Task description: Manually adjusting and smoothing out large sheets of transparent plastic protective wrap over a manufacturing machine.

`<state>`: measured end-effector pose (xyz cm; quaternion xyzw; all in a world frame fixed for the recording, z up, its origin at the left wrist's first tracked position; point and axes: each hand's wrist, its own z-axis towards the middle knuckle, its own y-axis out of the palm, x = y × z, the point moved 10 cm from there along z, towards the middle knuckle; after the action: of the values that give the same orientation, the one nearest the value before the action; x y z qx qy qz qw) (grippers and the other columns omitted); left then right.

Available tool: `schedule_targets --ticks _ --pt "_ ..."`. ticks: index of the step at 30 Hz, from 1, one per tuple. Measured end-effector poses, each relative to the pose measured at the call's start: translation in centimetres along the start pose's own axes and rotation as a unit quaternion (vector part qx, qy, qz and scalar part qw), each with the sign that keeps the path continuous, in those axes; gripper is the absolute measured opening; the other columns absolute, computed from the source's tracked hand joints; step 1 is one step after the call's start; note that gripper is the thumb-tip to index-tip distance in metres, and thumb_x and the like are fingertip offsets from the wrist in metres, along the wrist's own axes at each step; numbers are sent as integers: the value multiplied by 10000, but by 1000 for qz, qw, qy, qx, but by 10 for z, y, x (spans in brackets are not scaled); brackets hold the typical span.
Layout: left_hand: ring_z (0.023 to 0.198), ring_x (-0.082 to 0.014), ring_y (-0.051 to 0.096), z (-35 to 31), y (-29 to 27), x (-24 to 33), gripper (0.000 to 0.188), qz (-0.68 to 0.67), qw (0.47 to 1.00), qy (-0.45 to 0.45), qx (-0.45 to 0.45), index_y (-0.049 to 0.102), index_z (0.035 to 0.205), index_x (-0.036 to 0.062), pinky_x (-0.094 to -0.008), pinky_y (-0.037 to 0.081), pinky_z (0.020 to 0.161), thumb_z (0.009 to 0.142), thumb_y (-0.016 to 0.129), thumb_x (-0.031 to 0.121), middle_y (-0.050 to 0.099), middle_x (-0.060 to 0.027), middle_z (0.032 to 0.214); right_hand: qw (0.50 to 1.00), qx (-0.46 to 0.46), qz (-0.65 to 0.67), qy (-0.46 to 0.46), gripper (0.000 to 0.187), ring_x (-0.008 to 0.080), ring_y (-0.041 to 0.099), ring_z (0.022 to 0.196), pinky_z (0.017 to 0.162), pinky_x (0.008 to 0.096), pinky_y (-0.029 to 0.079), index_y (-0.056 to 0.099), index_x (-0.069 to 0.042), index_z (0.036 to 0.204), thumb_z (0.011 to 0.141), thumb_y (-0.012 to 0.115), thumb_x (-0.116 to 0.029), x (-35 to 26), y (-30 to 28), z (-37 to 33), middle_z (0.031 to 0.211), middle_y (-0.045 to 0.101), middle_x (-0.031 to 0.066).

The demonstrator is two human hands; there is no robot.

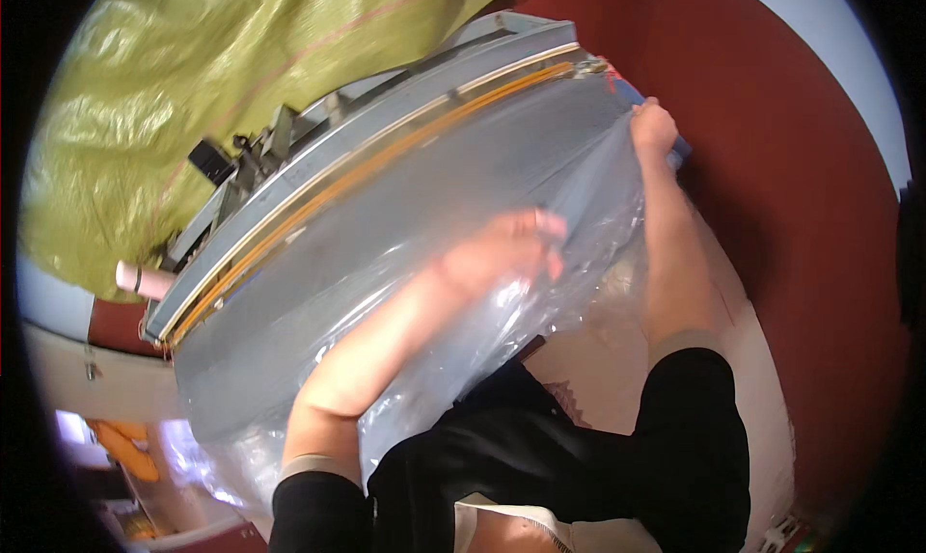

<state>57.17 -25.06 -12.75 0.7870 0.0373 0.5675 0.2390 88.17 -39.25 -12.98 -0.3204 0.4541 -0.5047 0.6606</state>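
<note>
A large sheet of clear plastic film (603, 201) drapes over the grey flat surface (357, 230) of a long machine or bench and hangs down its near side. At the right end, my right hand (656, 131) is closed on the gathered edge of the film, pulling folds toward it. My left hand (506, 249) is over the middle of the film, close to its shiny creases. Motion smears its fingers, so whether it grips or touches the film cannot be told.
Along the far side runs a metal rail with an orange strip (386, 140). Behind it lies a yellow-green woven sheet (231, 80). A pink roll (145, 280) sits at the far left end, with a black box-shaped part (210, 161) nearby. A dark red wall (781, 138) rises on the right.
</note>
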Motion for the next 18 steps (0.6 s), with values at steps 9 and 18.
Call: schedule_targets --ticks 9,18 --pt "781 -337 591 -462 -129 -168 476 597 612 -430 290 445 1134 111 -438 455 651 679 582 104 607 -172 814 999 8 -25 -46 359 351 582 910 719 476 463 567 -155 1041 830 475 -430 0 6 2 981 612 135" --pt "861 -229 539 -758 -52 72 256 637 33 -135 759 540 927 16 -351 436 768 681 531 -58 566 -98 898 997 -11 -54 -48 336 371 572 883 681 483 453 550 -145 991 866 419 -427 26 46 30 956 608 143"
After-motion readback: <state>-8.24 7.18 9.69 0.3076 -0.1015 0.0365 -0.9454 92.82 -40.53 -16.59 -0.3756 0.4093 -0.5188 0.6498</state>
